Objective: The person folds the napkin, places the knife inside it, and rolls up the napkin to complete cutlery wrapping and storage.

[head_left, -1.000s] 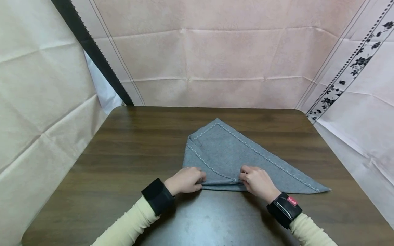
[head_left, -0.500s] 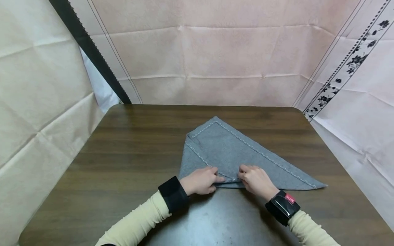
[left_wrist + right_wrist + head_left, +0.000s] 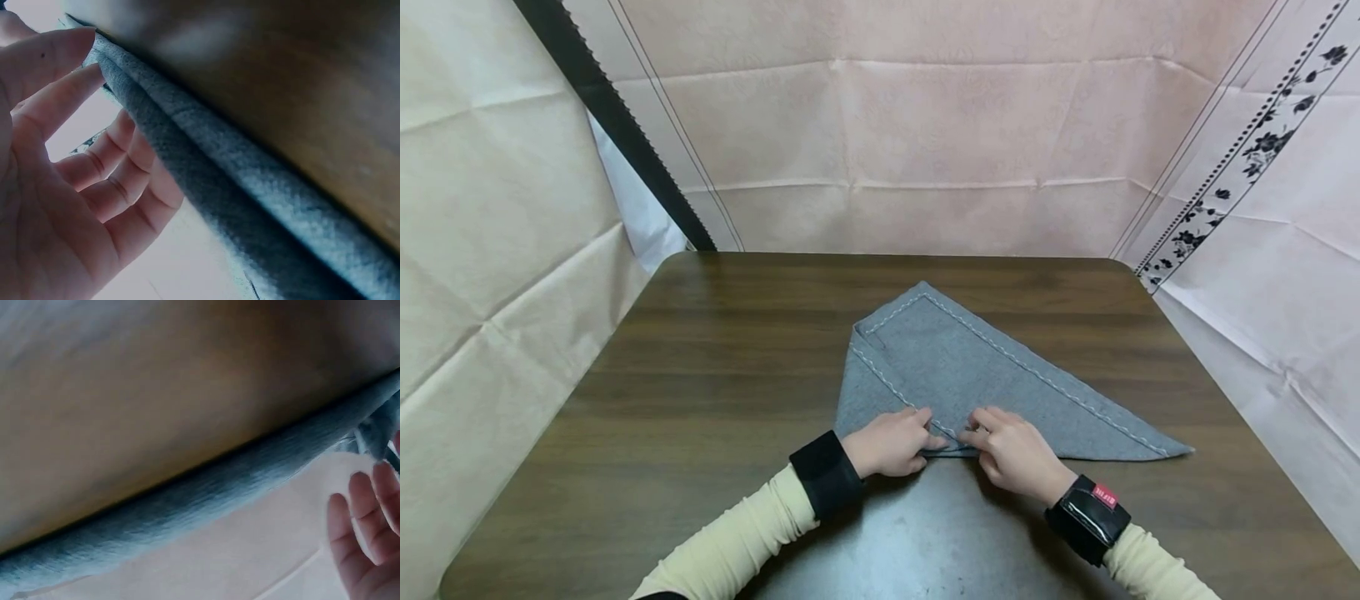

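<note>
A blue-grey cloth [image 3: 970,367] with white dashed stitching lies folded into a long pointed shape, its tip to the right. At its near edge, my left hand [image 3: 891,443] pinches the fold between thumb and index finger. In the left wrist view, that hand's [image 3: 81,162] thumb and index tips meet at the layered cloth edge [image 3: 212,156], the other fingers loosely bent behind it. Close beside it, my right hand [image 3: 1018,454] pinches the flap's corner. The right wrist view shows a raised bit of cloth [image 3: 378,434] by the right fingers [image 3: 362,531]; the right thumb is hidden.
The cloth lies on a brown wood-grain table [image 3: 737,350] with rounded far corners. Pale creased sheeting [image 3: 940,133] hangs behind it and down both sides, with a black strip [image 3: 625,125] at left and a floral band [image 3: 1255,158] at right.
My left hand has slid right along the near edge of the cloth, close to the right hand. My right hand has shifted slightly left, and the gap under the flap at the near edge has narrowed.
</note>
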### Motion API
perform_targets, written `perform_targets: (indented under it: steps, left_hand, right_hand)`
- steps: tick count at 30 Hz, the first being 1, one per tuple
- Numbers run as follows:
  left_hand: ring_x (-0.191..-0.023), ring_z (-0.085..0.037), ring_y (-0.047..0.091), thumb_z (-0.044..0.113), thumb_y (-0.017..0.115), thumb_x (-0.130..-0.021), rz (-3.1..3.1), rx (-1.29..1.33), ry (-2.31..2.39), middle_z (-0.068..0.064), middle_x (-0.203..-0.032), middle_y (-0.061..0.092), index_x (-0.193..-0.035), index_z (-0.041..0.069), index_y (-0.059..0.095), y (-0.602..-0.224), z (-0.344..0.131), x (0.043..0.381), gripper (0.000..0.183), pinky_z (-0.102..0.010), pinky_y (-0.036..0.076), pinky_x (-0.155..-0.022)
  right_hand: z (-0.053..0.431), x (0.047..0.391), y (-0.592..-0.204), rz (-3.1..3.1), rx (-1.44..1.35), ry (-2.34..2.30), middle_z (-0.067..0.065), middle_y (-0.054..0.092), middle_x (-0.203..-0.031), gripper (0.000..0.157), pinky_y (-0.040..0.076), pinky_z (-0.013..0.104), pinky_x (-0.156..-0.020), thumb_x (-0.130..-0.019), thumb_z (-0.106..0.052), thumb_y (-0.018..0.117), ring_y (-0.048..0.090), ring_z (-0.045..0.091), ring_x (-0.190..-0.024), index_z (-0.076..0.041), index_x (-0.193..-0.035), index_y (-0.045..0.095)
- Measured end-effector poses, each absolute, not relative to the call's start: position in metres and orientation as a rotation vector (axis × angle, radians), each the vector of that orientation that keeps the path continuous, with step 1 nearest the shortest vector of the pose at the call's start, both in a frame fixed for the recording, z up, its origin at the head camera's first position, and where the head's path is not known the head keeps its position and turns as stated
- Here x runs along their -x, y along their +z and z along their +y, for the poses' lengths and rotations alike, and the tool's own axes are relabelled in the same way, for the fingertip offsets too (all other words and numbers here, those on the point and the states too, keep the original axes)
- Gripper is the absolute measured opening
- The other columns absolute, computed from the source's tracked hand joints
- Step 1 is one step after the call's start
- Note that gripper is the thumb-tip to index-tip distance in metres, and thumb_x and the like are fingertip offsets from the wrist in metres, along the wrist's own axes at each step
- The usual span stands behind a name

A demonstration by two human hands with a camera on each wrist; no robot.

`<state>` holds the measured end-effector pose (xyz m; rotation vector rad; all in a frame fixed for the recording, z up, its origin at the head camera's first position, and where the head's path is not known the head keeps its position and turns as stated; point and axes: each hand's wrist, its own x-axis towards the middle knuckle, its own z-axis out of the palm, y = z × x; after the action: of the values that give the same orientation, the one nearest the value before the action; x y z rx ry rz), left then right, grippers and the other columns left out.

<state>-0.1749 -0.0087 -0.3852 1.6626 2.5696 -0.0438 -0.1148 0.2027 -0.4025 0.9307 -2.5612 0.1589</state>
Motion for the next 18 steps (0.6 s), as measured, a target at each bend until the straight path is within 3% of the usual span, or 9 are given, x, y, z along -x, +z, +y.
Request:
perform_targets:
  steps: [11, 15, 18]
  left_hand:
    - [-0.085, -0.014, 0.050, 0.029, 0.064, -0.084, 2.563, -1.649, -0.097, -0.001, -0.100, 0.048, -0.124, 0.036, 0.056, -0.386, -0.005, 0.173, 0.041, -0.027, 0.046, -0.062]
    - [-0.079, -0.013, 0.049, 0.027, 0.062, -0.086, 2.512, -1.642, -0.064, -0.001, -0.096, 0.049, -0.125, 0.033, 0.056, -0.384, -0.001, 0.174, 0.040, -0.025, 0.043, -0.060]
    - [-0.071, -0.011, 0.046, 0.025, 0.061, -0.087, 2.472, -1.676, -0.034, 0.001, -0.088, 0.050, -0.116, 0.027, 0.064, -0.383, 0.005, 0.174, 0.029, -0.023, 0.039, -0.058]
  right_hand:
    - [0.202, 0.106, -0.404, -2.673, -0.920, 0.072, -0.005, 0.047, -0.072, 0.026, 0.032, 0.025, -0.056, -0.071, -0.008, 0.065, 0.043, 0.011, -0.066, -0.011, -0.095, 0.074]
    - [0.204, 0.105, -0.401, -2.747, -0.949, 0.156, -0.005, 0.048, -0.075, 0.028, 0.038, 0.028, -0.058, -0.073, -0.007, 0.066, 0.045, 0.010, -0.066, -0.009, -0.101, 0.071]
    - [0.207, 0.104, -0.398, -2.809, -0.928, 0.254, -0.003, 0.055, -0.083, 0.029, 0.045, 0.031, -0.063, -0.075, -0.008, 0.066, 0.053, 0.011, -0.072, -0.008, -0.104, 0.070]
